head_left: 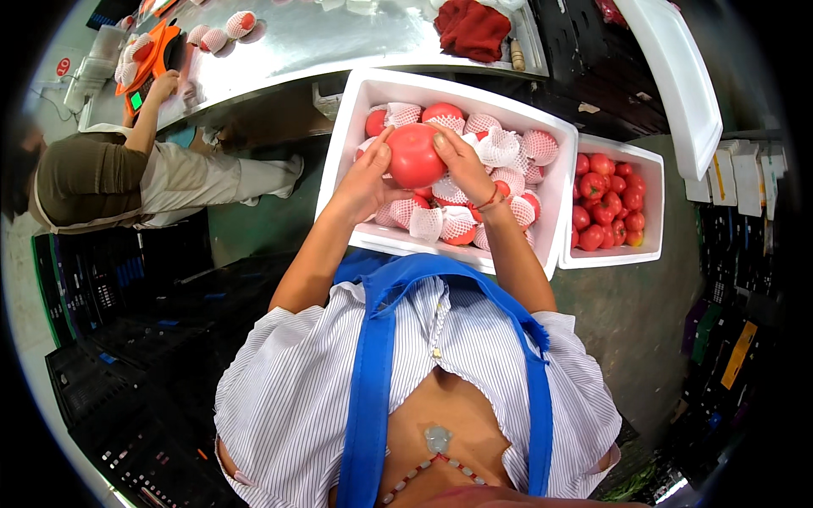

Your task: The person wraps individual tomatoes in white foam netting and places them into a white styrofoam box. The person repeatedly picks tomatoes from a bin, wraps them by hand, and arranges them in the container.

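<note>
Between my two hands is a large, smooth red tomato (416, 157), bare of any net. My left hand (364, 176) grips its left side, and my right hand (464, 165) grips its right side with the fingers over the top. Both hands are over a white foam box (337, 182). Inside that box lie several more tomatoes, many wrapped in white foam nets (539, 147). Some loose net sleeves (426, 223) lie among them. The underside of the held tomato is hidden.
A second foam box (611, 256) with bare red tomatoes (603, 199) adjoins on the right. A white foam lid (677, 80) leans beyond it. Ahead is a metal table (296, 42) with a red cloth (472, 30) and an orange scale (152, 63). Another person (102, 173) stands at left; black crates (127, 372) are behind.
</note>
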### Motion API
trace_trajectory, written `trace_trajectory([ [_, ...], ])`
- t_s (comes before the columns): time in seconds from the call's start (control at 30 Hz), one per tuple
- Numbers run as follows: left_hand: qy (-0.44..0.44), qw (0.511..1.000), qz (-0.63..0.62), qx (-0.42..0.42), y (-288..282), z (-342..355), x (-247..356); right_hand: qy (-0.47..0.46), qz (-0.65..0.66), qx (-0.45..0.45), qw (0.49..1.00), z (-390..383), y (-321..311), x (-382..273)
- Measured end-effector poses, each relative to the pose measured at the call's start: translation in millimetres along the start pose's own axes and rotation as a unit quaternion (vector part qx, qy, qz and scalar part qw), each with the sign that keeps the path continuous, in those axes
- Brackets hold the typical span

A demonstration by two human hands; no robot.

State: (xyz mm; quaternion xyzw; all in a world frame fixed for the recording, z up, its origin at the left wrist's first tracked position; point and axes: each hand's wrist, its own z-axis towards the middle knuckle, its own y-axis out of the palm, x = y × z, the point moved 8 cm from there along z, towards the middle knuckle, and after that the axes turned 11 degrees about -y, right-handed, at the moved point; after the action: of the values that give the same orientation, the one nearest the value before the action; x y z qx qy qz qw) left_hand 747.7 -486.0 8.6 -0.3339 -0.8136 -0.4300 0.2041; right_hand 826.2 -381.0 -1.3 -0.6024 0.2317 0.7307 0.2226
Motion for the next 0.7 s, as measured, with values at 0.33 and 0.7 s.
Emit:
trace_trajectory([
  [0.33, 0.057, 0.993, 0.059, -0.079, -20.5, -6.2, 16.6, 0.004, 0.013, 0.009, 1.000, 14.4, 15.9, -21.4],
  [0.7, 0.068, 0.983, -0.029, -0.171, -26.6, 7.3, 16.8, -0.056, -0.094, 0.008, 0.994, 16.4, 17.8, -45.2],
])
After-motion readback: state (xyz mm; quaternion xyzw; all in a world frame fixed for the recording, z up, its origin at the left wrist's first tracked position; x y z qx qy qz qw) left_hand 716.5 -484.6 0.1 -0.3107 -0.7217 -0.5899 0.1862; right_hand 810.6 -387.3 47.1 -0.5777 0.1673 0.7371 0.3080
